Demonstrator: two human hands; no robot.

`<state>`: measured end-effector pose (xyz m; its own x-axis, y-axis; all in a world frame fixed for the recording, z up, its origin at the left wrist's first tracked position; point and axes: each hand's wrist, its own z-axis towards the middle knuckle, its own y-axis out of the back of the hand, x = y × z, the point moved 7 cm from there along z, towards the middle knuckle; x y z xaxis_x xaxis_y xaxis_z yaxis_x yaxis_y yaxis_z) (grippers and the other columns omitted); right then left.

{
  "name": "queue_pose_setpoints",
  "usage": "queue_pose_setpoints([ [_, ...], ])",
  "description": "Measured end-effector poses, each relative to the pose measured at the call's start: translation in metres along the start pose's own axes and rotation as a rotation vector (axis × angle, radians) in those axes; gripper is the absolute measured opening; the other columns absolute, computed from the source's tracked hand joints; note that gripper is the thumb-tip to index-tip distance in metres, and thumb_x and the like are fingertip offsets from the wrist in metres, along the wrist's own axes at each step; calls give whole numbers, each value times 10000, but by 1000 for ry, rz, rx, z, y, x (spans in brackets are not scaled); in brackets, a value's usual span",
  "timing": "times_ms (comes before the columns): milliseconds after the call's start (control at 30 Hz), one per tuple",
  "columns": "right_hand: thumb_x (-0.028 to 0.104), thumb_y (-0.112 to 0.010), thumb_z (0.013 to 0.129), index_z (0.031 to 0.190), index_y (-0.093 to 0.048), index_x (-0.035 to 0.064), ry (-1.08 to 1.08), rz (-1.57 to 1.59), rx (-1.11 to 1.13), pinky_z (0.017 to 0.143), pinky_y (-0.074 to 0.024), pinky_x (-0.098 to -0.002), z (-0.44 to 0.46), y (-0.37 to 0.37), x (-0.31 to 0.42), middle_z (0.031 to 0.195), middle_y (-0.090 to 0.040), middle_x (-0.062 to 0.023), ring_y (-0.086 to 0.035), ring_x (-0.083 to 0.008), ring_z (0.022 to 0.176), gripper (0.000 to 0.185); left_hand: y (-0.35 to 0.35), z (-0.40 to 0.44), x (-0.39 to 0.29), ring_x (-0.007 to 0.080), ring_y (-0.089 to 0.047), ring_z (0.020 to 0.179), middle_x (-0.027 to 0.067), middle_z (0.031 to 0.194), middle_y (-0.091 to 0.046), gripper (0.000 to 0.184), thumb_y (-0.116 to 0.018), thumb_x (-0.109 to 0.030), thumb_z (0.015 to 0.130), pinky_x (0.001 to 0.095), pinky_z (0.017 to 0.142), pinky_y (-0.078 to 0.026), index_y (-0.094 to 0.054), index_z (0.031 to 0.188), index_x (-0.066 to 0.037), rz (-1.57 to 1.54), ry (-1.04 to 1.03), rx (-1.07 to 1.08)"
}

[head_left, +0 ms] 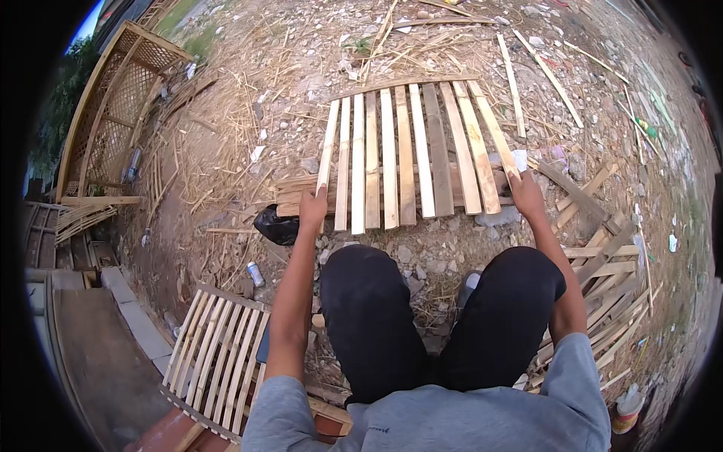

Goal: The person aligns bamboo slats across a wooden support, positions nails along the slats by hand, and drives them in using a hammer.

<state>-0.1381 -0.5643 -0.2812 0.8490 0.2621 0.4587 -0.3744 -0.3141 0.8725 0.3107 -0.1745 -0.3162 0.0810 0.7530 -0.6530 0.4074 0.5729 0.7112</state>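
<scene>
In front of my knees lies a row of several wooden slats (388, 158), side by side, their far ends meeting a crosswise strip (407, 84). Their near ends lie over a wooden plank (297, 194) on the ground. My left hand (313, 207) is closed on the near part of the leftmost slat (328, 143). On the other side, my right hand (527, 196) is closed on the near end of the rightmost slat (493, 135). One slat among them is darker grey (437, 151).
A finished-looking slatted panel (218, 354) lies at the lower left, near a can (256, 274). A black bag (276, 224) sits left of the plank. Scrap wood (610, 264) is piled at the right. A lattice frame (83, 143) stands at the upper left.
</scene>
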Motion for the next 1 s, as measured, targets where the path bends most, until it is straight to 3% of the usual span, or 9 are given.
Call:
queue_pose_setpoints([
  [133, 524, -530, 968, 1319, -526, 71, 2, -107, 55, 867, -505, -572, -12, 13, 14, 1047, -703, -294, -666, -489, 1015, 573, 14, -36, -34, 293, -637, 1035, 239, 1150, -652, 589, -613, -401, 982, 393, 877, -496, -518, 1259, 110, -166, 106, 153],
  [167, 519, -549, 962, 1326, -522, 78, 19, -104, 77, 876, -507, -560, -15, 16, 16, 1065, -701, -292, -665, -481, 1028, 572, 6, -20, -18, 167, -587, 581, 96, 821, -623, 389, -624, -293, 997, 339, 530, -473, -520, 1169, 41, -213, 41, 89],
  [300, 444, -611, 952, 1380, -497, 63, 89, 78, 97, 928, -506, -522, -29, 18, 7, 1114, -694, -286, -656, -471, 1069, 584, 4, -33, -27, 104, -561, 566, 41, 792, -607, 292, -638, -245, 1000, 276, 492, -467, -515, 1133, -15, -319, 47, 195],
  [500, 366, -656, 942, 1475, -405, -6, 174, 210, 80, 1039, -453, -465, -61, 31, 22, 1349, -571, -319, -568, -446, 1254, 697, -20, -2, 10, 337, -653, 1027, 245, 1115, -639, 613, -702, -360, 933, 438, 905, -516, -491, 1330, 58, -242, -75, 127],
  [600, 300, -691, 927, 1440, -457, 10, 82, 293, 0, 1026, -459, -447, -80, 47, 7, 1295, -603, -285, -592, -408, 1218, 634, -11, -9, -6, 451, -524, 1252, 339, 1298, -551, 768, -723, -400, 892, 470, 1086, -390, -442, 1419, 83, -126, -159, 207],
  [633, 275, -699, 923, 1427, -471, 12, 67, 340, -38, 1017, -463, -444, -92, 54, -2, 1272, -614, -272, -602, -403, 1192, 612, 17, -42, -42, 474, -506, 1259, 335, 1337, -520, 743, -721, -396, 890, 472, 1076, -403, -467, 1400, 83, 20, -263, 22],
  [867, 143, -704, 866, 1183, -624, 9, 40, 219, -379, 942, -486, -437, -247, 121, -108, 1124, -656, -195, -628, -372, 1066, 354, 86, -77, -16, 288, -594, 1112, 180, 1448, -398, 471, -653, -236, 982, 406, 953, -493, -509, 1399, -72, -139, -237, 10],
  [933, 138, -701, 853, 1151, -636, 14, -92, 136, -451, 933, -485, -448, -290, 140, -149, 1087, -658, -189, -627, -375, 1045, 329, 109, -69, 12, 160, -609, 910, 145, 1350, -480, 446, -651, -241, 997, 323, 805, -494, -523, 1383, -59, -330, -263, -34],
  [1000, 135, -695, 845, 1140, -640, 22, -242, 63, -508, 927, -483, -463, -332, 141, -199, 1054, -657, -187, -627, -380, 1022, 321, 138, -94, -12, 165, -608, 957, 139, 1282, -559, 456, -658, -257, 991, 308, 778, -502, -521, 1376, -56, -301, -150, -78],
])
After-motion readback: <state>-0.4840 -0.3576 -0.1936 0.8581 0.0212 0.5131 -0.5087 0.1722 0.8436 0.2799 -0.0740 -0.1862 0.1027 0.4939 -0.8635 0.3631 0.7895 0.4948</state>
